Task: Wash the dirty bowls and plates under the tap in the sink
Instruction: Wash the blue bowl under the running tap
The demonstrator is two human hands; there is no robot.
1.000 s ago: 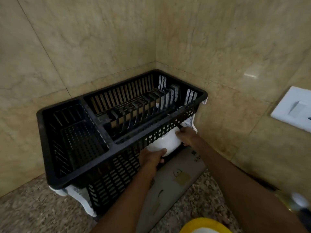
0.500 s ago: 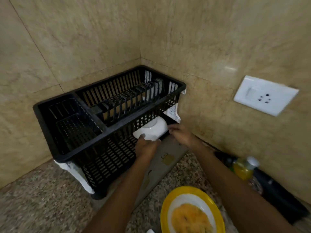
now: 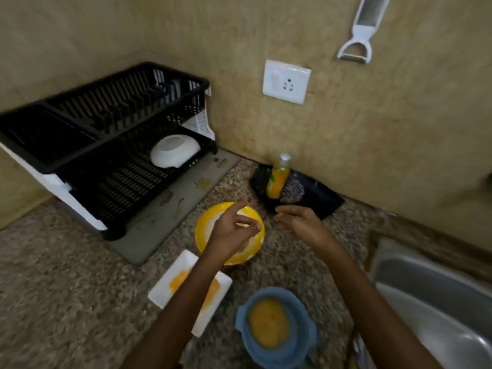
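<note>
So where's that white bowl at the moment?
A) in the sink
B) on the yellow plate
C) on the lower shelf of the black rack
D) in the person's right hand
C: the white bowl lies bottom side up on the lower shelf of the black dish rack, under the upper basket.
</note>
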